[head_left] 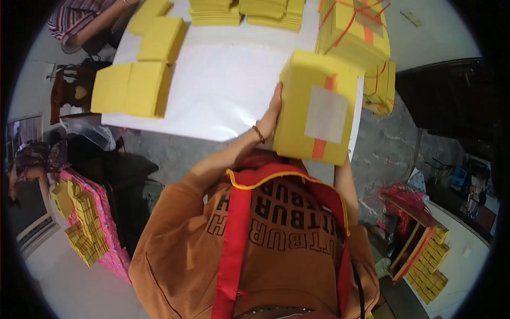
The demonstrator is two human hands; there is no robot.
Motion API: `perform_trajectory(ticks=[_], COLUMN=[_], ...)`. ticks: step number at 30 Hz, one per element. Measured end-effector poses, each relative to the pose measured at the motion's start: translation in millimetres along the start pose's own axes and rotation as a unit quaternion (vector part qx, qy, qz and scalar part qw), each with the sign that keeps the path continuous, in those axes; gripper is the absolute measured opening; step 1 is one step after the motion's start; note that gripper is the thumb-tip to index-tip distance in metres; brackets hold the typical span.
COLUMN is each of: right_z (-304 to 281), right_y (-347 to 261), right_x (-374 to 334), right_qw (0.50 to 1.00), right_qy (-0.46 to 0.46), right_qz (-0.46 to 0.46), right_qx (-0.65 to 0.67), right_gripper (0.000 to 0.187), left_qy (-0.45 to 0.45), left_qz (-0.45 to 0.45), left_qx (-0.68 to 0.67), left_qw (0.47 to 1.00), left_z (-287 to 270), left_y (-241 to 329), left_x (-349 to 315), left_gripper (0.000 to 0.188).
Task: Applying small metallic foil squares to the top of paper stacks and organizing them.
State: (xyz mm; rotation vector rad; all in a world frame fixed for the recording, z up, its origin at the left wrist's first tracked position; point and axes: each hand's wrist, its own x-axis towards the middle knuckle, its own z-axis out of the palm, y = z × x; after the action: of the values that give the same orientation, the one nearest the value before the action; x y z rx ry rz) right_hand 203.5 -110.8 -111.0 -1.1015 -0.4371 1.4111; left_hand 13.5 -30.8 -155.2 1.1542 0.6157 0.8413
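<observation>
A thick yellow paper bundle with an orange band and a pale rectangular label fills the space in front of my chest, at the near right edge of the white table. Along its left side, my left hand grips it, a beaded bracelet on the wrist. My right hand is at the bundle's lower right edge, holding that side; its fingers are mostly hidden behind the paper. Beyond the bundle stand taller yellow stacks tied with red string.
Unwrapped yellow stacks line the table's left side, with more piles along the far edge. Another person's arm reaches in at the upper left. Yellow bundles lie on a pink cloth at left, and others sit at lower right.
</observation>
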Motion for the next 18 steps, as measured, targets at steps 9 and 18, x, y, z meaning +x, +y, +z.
perform_trajectory(ticks=[9,18], right_z=[18,6], right_y=[-16,-27], right_x=[-28,-21], right_qw=[0.994,0.993], right_qy=[-0.075,-0.095], right_qz=[-0.082,-0.07], right_qx=[0.001,-0.005], right_gripper=[0.067,0.067], left_qy=[0.023,0.049], left_qz=[0.005,-0.004], left_qx=[-0.054,-0.008], left_qw=[0.998,0.999], left_z=[-1,16], left_y=[-12,-23], left_x=[21,21], left_gripper=[0.077,0.074])
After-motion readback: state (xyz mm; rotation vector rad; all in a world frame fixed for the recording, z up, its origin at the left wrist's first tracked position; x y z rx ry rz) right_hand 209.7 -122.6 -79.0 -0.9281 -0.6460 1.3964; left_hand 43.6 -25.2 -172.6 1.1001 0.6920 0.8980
